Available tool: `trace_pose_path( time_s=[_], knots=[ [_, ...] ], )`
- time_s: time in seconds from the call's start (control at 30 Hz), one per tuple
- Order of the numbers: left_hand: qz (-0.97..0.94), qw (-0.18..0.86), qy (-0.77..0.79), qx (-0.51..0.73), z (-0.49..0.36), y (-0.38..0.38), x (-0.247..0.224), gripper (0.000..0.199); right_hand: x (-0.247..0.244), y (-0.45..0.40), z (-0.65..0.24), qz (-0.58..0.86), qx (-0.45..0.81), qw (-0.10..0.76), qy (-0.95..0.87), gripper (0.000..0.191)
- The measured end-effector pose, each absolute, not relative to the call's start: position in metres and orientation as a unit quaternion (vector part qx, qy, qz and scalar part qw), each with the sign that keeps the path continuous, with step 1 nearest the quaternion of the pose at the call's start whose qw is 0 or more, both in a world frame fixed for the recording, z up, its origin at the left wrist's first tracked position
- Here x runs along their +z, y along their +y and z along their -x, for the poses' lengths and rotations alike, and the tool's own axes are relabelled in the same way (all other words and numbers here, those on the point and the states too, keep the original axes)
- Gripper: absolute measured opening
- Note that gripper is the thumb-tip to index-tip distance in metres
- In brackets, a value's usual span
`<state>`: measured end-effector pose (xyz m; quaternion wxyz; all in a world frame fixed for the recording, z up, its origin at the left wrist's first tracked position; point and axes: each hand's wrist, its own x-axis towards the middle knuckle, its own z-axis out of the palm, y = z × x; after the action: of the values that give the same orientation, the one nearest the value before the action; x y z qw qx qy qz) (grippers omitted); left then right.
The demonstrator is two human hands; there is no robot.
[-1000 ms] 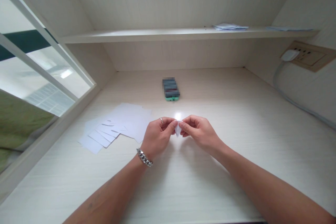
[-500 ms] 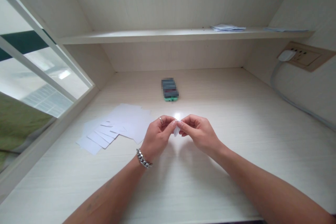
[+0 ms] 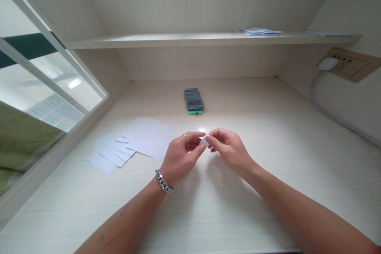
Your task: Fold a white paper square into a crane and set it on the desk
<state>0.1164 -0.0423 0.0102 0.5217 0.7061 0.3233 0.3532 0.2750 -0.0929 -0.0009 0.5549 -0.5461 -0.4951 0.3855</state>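
Observation:
A small folded piece of white paper [image 3: 204,141] is between my two hands, above the desk. My right hand [image 3: 228,147] pinches it between thumb and fingers. My left hand [image 3: 182,152], with a ring and a chain bracelet, has its thumb and fingertips closed on the paper's left side. To the left, several white paper sheets [image 3: 153,135] lie spread and overlapping on the desk, with smaller pieces on top. Parts of the folded paper are hidden by my fingers.
A dark, pixelated object with a green end [image 3: 194,101] lies beyond my hands. Papers [image 3: 261,31] rest on the shelf [image 3: 178,42]. At the right, a white plug [image 3: 328,63] with a grey cable sits in a wall socket [image 3: 351,65].
The folded paper has tilted and moved slightly up and right. My left hand's fingers have straightened and spread a little from its thumb.

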Motion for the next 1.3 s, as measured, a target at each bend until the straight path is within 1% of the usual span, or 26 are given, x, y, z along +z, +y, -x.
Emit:
trace_pose_path(
  time_s=[0.17,0.27,0.37,0.47,0.53,0.67,0.8,0.93,1.03,1.1,1.23,1.3],
  knots=[
    [-0.675,0.541,0.332,0.377,-0.116,-0.042,0.010,0.027,0.000,-0.094,-0.272,0.521,0.420,0.592,-0.449,0.024],
    [-0.670,0.539,0.346,0.375,-0.115,-0.039,0.010,0.023,0.003,-0.093,-0.274,0.520,0.440,0.566,-0.464,0.022],
    [-0.696,0.510,0.350,0.365,-0.114,-0.037,0.010,0.020,0.003,-0.094,-0.275,0.540,0.412,0.528,-0.509,0.021],
    [-0.706,0.494,0.352,0.366,-0.115,-0.038,0.010,0.023,0.001,-0.095,-0.272,0.563,0.364,0.531,-0.518,0.021],
    [-0.696,0.499,0.349,0.381,-0.116,-0.040,0.010,0.023,-0.001,-0.096,-0.270,0.560,0.364,0.541,-0.511,0.021],
    [-0.665,0.518,0.348,0.410,-0.118,-0.042,0.012,0.019,0.001,-0.096,-0.269,0.523,0.434,0.556,-0.478,0.021],
    [-0.660,0.505,0.363,0.421,-0.115,-0.041,0.016,0.016,0.009,-0.095,-0.272,0.499,0.518,0.533,-0.446,0.027],
    [-0.687,0.477,0.361,0.413,-0.111,-0.041,0.018,0.013,0.014,-0.095,-0.275,0.507,0.552,0.506,-0.427,0.035],
    [-0.702,0.468,0.351,0.407,-0.111,-0.040,0.016,0.013,0.013,-0.095,-0.277,0.497,0.559,0.505,-0.431,0.030],
    [-0.687,0.488,0.349,0.411,-0.111,-0.038,0.014,0.020,0.012,-0.095,-0.279,0.490,0.556,0.514,-0.431,0.027],
    [-0.616,0.564,0.343,0.431,-0.114,-0.033,0.013,0.047,0.011,-0.095,-0.280,0.479,0.539,0.528,-0.449,0.025],
    [-0.581,0.594,0.337,0.442,-0.115,-0.032,0.014,0.050,0.011,-0.095,-0.279,0.480,0.520,0.540,-0.455,0.024]
  ],
)
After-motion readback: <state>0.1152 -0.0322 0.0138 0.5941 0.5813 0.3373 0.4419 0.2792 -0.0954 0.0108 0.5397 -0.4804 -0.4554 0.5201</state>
